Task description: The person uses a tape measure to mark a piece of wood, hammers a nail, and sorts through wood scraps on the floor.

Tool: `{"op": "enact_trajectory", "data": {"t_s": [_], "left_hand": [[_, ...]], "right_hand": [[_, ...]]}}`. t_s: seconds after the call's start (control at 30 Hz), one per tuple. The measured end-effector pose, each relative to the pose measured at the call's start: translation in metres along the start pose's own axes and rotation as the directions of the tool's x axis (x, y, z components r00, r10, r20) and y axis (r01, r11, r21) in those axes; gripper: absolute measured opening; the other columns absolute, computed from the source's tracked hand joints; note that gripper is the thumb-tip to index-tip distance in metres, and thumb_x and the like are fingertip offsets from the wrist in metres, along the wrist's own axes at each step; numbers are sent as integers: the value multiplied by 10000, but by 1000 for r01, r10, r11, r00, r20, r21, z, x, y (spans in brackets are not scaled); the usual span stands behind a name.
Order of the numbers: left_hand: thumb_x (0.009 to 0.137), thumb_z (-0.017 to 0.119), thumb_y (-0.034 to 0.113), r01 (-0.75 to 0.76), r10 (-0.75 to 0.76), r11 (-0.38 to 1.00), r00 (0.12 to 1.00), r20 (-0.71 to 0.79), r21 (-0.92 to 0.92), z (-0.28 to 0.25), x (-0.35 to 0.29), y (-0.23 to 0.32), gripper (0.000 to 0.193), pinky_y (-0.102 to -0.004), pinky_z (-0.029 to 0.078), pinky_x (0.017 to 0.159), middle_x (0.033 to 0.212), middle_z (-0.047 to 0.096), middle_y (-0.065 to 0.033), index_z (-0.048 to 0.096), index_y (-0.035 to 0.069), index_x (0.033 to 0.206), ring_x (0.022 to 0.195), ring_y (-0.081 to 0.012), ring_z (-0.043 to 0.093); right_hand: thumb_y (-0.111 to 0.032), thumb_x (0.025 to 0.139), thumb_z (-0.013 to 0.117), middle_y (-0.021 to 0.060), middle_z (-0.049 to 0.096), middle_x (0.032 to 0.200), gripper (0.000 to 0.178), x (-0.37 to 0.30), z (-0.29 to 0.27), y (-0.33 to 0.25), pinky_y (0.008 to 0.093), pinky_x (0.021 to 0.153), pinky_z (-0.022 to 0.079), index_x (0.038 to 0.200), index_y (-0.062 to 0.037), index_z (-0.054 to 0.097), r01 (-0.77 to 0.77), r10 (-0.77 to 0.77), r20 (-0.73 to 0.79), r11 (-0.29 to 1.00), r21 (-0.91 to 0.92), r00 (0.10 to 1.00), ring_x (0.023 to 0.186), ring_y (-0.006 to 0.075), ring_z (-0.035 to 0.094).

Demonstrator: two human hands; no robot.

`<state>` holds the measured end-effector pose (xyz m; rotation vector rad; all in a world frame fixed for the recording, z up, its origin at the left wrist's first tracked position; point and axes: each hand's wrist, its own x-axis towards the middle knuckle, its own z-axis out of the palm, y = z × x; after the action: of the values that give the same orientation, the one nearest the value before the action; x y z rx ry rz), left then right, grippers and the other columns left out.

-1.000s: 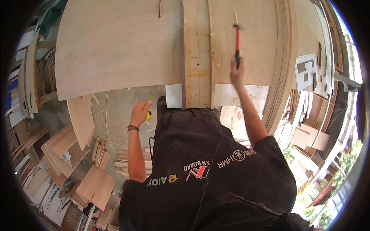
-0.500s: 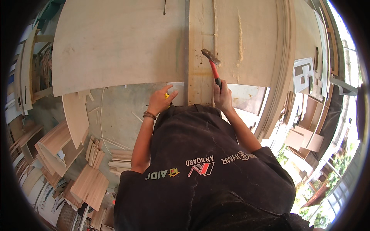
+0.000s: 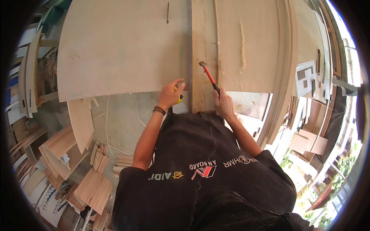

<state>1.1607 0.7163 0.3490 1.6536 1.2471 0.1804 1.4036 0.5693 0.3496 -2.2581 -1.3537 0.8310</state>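
Note:
A hammer (image 3: 209, 76) with a red handle and black grip is in my right hand (image 3: 224, 104), whose fingers are wrapped round the grip. Its small metal head is over a long narrow wooden board (image 3: 200, 85), which runs away from my waist. To the left of that board, my left hand (image 3: 169, 95) is curled round what looks like a yellow-and-black tape measure (image 3: 179, 101), partly hidden by the palm and fingers. Under the board lies a broad pale plywood sheet (image 3: 123, 50), its near edge close to both hands.
Sawdust (image 3: 243, 48) lies in a line on the sheet's right part. Long wooden strips (image 3: 284, 57) run along the right side. Offcuts and wooden panels (image 3: 92, 190) are stacked at lower left. A pale pointed panel (image 3: 81, 125) leans below the sheet's left corner.
My left hand has moved forward and right, toward the narrow board, showing more of the yellow tool. The hammer's head has turned and swung left. The whole view has shifted slightly.

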Motion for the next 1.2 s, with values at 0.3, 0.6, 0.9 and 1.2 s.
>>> {"op": "enact_trajectory", "data": {"t_s": [0.3,0.6,0.9,1.2], "left_hand": [[920,676,396,-225,280,916,951,-129,331,2,129,53,526,-450,582,789,1243,668,-116,611,181,1395,949,-327,706],[743,818,609,-230,173,547,972,160,805,-3,231,129,1072,-417,572,777,1667,270,-196,367,129,1589,924,-295,736],[587,925,601,-171,48,625,982,181,762,14,247,119,1346,-407,535,778,1720,93,-210,220,179,1653,880,-274,722],[572,941,518,-158,73,700,986,151,697,12,246,117,1270,-445,535,772,1721,113,-193,312,186,1624,859,-309,728]], "right_hand": [[-321,1055,529,289,667,823,334,43,-27,-34,559,691,499,1078,10,569,-95,111,-78,978,187,991,806,513,659],[-269,1046,546,266,661,924,389,296,-67,-117,469,726,503,1349,-26,572,211,12,-453,873,440,891,841,382,680],[-303,1060,504,333,674,1131,493,549,-88,-154,571,881,502,1500,-82,488,377,-147,-652,898,226,744,1068,514,644],[-393,1062,442,292,713,1046,511,613,-72,-149,584,861,500,1519,-171,492,95,-45,-421,991,98,906,1013,488,675]]}}
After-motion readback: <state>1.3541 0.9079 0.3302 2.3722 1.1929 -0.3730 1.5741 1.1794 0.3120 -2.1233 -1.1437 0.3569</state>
